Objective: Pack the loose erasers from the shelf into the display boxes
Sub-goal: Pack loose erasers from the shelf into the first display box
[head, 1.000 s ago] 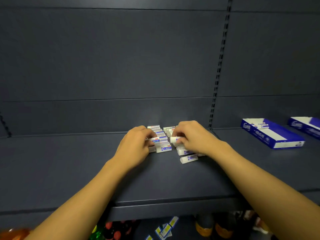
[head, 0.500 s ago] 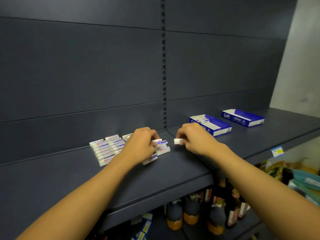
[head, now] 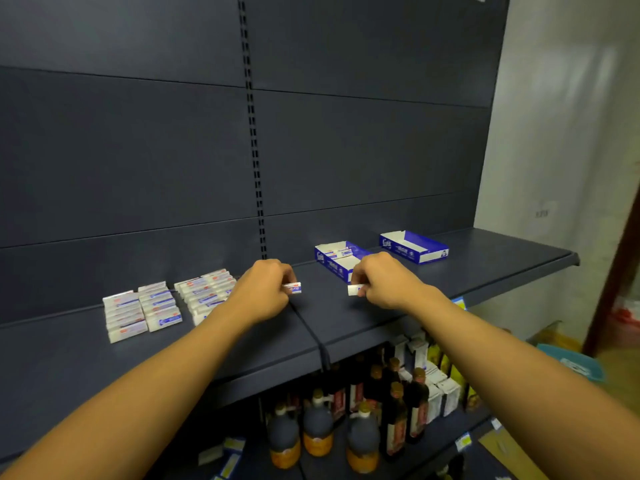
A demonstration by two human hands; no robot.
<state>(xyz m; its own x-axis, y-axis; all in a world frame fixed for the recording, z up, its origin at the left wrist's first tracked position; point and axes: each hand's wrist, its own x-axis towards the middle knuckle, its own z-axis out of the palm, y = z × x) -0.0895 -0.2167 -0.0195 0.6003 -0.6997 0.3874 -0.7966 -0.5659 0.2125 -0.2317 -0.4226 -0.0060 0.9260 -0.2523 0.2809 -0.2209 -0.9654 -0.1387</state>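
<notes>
Dark grey metal formed the long flat shelf (head: 346, 327) that carried every task item. Both bare forearms reached forward over its front edge.

The left hand (head: 263, 289) was curled above the shelf surface, and its fingers (head: 282, 271) pinched a small white rectangular eraser with a blue-and-red sleeve (head: 294, 288), whose end projected to the right of the knuckles. The right hand (head: 384, 280) was likewise curled; its fingers (head: 360, 275) pinched a second small white eraser (head: 355, 289), whose bare white end projected to the left. The two hands were near each other but apart.

Left of the left hand, the loose white sleeved erasers lay flat on the shelf in close rows. One group (head: 142, 311) lay further left; a second group (head: 206, 292) lay just beside the left wrist, which hid part of it.

Behind the right hand stood an open blue-and-white cardboard display box (head: 332, 263), with a few erasers (head: 341, 252) lying at its rear end. The right hand overlapped its near corner in the view; contact could not be determined. A second open blue-and-white cardboard display box (head: 414, 247) stood further right on the same shelf, apart from the first.

On the lower shelf stood dark bottles with orange labels (head: 318, 431) and small white cartons (head: 445, 393).
</notes>
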